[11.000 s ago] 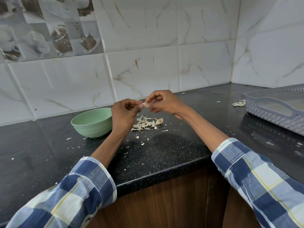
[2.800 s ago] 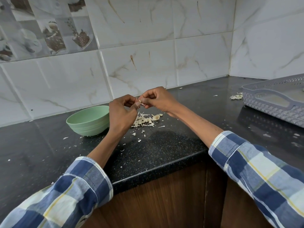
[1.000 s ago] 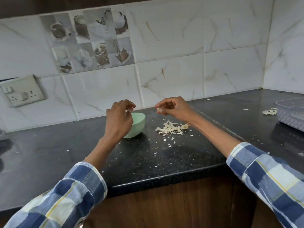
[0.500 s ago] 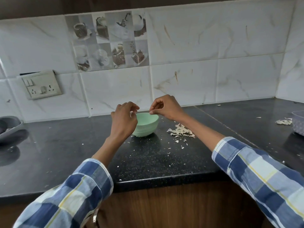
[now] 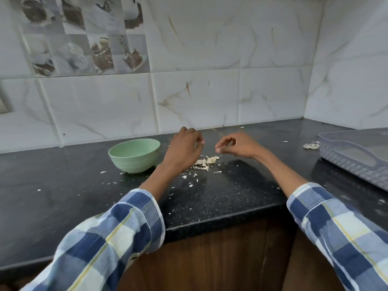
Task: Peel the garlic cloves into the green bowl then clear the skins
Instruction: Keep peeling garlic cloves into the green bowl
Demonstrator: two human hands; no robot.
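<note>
A black speckled stone countertop (image 5: 220, 196) fills the middle of the view, meeting white marble-look wall tiles (image 5: 199, 97) behind and at the right corner; a panel of tiles printed with cups and desserts (image 5: 84, 36) sits upper left, cut off by the top edge. Below the counter's front edge runs a brown wooden cabinet front (image 5: 220, 259).

At the right, a grey lattice-sided plastic tray (image 5: 354, 156) lies on the counter, cropped by the frame edge, so its far side and contents cannot be made out. Two forearms in blue, white and yellow checked sleeves (image 5: 117, 234) reach in from the bottom corners.

The green bowl (image 5: 134, 155) stands upright on the counter, left of the hands and apart from them; only the upper inner wall shows, and whether any cloves lie at the bottom is hidden by its near rim.

The left hand (image 5: 184, 150) is seen from the back, fingers curled with tips drawn toward the thumb; whether it holds anything is not visible. The right hand (image 5: 239, 145) is held just beside it, thumb and forefinger brought together in a pinch, but motion blur hides what, if anything, is between them.

A small heap of garlic skins (image 5: 205, 161) lies on the counter under and between the hands, partly covered by the left wrist. A smaller clump of skins (image 5: 310, 145) rests just beside the tray, and tiny pale flakes (image 5: 189, 181) are scattered across the counter.
</note>
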